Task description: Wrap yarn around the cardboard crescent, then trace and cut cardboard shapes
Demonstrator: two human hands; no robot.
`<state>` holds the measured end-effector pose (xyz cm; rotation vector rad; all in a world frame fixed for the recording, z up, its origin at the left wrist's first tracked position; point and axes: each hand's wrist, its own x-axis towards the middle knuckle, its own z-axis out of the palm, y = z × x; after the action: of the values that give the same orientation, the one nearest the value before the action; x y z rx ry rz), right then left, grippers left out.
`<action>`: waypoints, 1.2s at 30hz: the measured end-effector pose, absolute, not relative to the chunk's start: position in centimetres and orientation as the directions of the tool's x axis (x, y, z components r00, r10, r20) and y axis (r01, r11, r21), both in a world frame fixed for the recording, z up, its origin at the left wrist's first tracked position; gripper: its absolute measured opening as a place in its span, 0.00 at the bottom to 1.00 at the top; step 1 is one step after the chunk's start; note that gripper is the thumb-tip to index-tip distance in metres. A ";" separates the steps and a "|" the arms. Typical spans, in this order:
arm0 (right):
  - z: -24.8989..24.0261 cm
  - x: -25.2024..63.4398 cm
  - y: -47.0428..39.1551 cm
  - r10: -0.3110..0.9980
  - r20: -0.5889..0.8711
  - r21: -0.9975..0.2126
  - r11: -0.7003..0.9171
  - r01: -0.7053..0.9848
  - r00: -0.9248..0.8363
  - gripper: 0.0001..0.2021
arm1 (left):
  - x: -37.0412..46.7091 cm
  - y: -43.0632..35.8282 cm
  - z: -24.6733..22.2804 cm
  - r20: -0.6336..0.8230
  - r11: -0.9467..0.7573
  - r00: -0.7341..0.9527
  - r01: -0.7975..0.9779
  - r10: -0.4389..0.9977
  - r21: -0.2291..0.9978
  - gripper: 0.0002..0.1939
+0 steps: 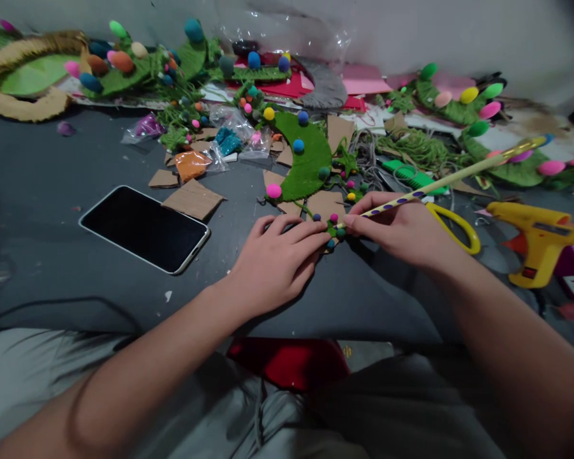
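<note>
My right hand [396, 228] is closed round a pale yellow pencil [425, 189] with purple spots and a gold and blue end. The pencil slants up to the right, its lower tip at a small green ornament [337, 228] with coloured pom-poms. My left hand [282, 258] lies palm down on the dark table, fingers stretched out, fingertips touching that ornament's left side; its thumb is hidden. Just beyond stands out a green felt crescent [310, 159] edged with pom-poms, over cardboard pieces [326, 203]. A green cord seems to run from the crescent towards the ornament.
A phone [141, 226] with a dark screen lies left, under a cardboard scrap [194, 199]. Yellow-handled scissors [471, 237] and a yellow glue gun [538, 239] are at right. Behind are small plastic bags [194, 164], green yarn [423, 146] and a tan crescent [14, 105].
</note>
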<state>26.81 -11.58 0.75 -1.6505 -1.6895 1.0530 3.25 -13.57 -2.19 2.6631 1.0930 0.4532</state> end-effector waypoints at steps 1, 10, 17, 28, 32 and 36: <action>0.7 26.9 -11.5 0.986 -0.138 -0.832 -0.063 0.552 -0.097 0.11 | 3.2 -13.6 -2.2 0.197 -0.697 0.674 0.641 0.712 0.322 0.20; 2.0 27.0 -12.9 0.992 -0.115 -0.838 -0.069 0.541 -0.051 0.10 | 3.2 -13.6 -2.3 0.198 -0.692 0.670 0.640 0.715 0.334 0.20; 0.9 26.7 -14.6 0.986 -0.122 -0.898 -0.062 0.436 -0.111 0.08 | 3.2 -13.5 -2.2 0.185 -0.677 0.661 0.648 0.727 0.348 0.20; 0.3 26.5 -14.7 0.993 -0.062 -0.832 0.006 0.555 -0.104 0.07 | 3.1 -13.4 -2.2 0.202 -0.685 0.661 0.647 0.723 0.333 0.19; 0.3 26.6 -14.5 0.993 -0.067 -0.842 -0.005 0.540 -0.096 0.07 | 3.2 -13.4 -2.2 0.205 -0.692 0.666 0.645 0.717 0.325 0.19; 0.3 26.7 -14.5 0.988 -0.090 -0.857 -0.014 0.515 -0.122 0.07 | 3.2 -13.4 -2.2 0.198 -0.694 0.670 0.648 0.716 0.315 0.19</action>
<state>26.74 -14.54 0.33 -1.5717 -1.6885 1.0534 3.21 -13.39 -2.16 2.6666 1.1049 0.4550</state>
